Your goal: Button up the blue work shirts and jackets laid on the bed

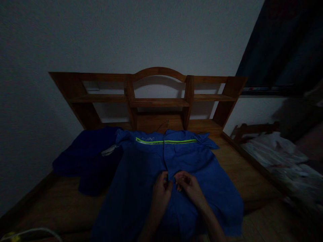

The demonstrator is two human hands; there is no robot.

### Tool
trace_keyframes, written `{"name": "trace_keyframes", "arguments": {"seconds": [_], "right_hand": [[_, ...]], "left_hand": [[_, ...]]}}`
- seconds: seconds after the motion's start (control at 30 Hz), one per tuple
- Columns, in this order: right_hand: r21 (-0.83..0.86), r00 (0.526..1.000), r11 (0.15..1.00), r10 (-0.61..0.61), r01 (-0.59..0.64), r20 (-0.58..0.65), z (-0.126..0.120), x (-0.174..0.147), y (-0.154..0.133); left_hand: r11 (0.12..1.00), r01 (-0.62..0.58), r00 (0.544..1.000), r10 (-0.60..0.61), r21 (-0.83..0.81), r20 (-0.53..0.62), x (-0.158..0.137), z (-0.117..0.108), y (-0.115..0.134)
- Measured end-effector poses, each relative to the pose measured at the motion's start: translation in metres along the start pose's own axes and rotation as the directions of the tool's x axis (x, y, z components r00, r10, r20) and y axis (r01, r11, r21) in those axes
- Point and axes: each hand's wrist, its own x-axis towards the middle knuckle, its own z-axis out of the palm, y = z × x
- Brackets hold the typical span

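Hands [161,190] [188,185] apparently pinching blue shirt [196,161] placket

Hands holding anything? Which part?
Both the left hand and right hand pinch the blue work shirt at its front opening, mid-chest, one on each edge of the placket. Exact finger grip too dark to tell.

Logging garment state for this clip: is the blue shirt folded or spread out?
Spread out. The shirt lies flat, front up, stripe across the chest, sleeve out to the side; both hands pinch its front placket.
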Motion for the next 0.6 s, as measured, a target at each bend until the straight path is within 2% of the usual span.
{"name": "trace_keyframes", "arguments": {"seconds": [0.07, 0.13, 0.2, 0.23, 0.3, 0.33, 0.4, 0.47, 0.53, 0.6], "right_hand": [[-0.019, 1.000, 1.000, 0.011, -0.011, -0.009, -0.025, -0.005, -0.012], [-0.159, 0.990, 0.987, 0.014, -0.037, -0.143, -0.064, -0.010, -0.021], [-0.295, 0.933, 0.949, 0.000, -0.113, -0.359, -0.111, -0.013, -0.024], [-0.345, 0.898, 0.923, 0.001, -0.170, -0.440, -0.133, -0.012, -0.024], [-0.371, 0.841, 0.885, 0.043, -0.283, -0.539, -0.167, -0.008, -0.020], [-0.357, 0.837, 0.878, 0.086, -0.320, -0.541, -0.177, -0.005, -0.018], [-0.300, 0.874, 0.890, 0.186, -0.343, -0.448, -0.184, 0.003, -0.014], [-0.241, 0.917, 0.907, 0.270, -0.344, -0.292, -0.180, 0.011, -0.010], [-0.156, 0.932, 0.927, 0.313, -0.342, -0.184, -0.173, 0.020, -0.009], [0.049, 0.931, 0.953, 0.304, -0.300, -0.201, -0.170, 0.030, -0.010]], "left_hand": [[0.995, -0.021, 0.998, 0.026, 0.099, -0.052, -0.003, -0.018, 0.004], [0.966, -0.004, 0.986, 0.047, 0.259, -0.161, -0.005, -0.051, 0.007], [0.901, 0.051, 0.949, 0.090, 0.431, -0.301, -0.003, -0.094, 0.006], [0.859, 0.108, 0.912, 0.115, 0.501, -0.394, 0.000, -0.115, 0.004], [0.809, 0.209, 0.897, 0.065, 0.550, -0.437, 0.010, -0.151, -0.004], [0.802, 0.246, 0.905, 0.011, 0.545, -0.426, 0.016, -0.163, -0.009], [0.823, 0.283, 0.931, -0.113, 0.492, -0.346, 0.028, -0.178, -0.019], [0.881, 0.293, 0.946, -0.210, 0.373, -0.247, 0.038, -0.181, -0.025], [0.936, 0.304, 0.945, -0.273, 0.177, -0.181, 0.043, -0.180, -0.025], [0.960, 0.265, 0.942, -0.278, -0.093, -0.185, 0.047, -0.179, -0.019]]}}
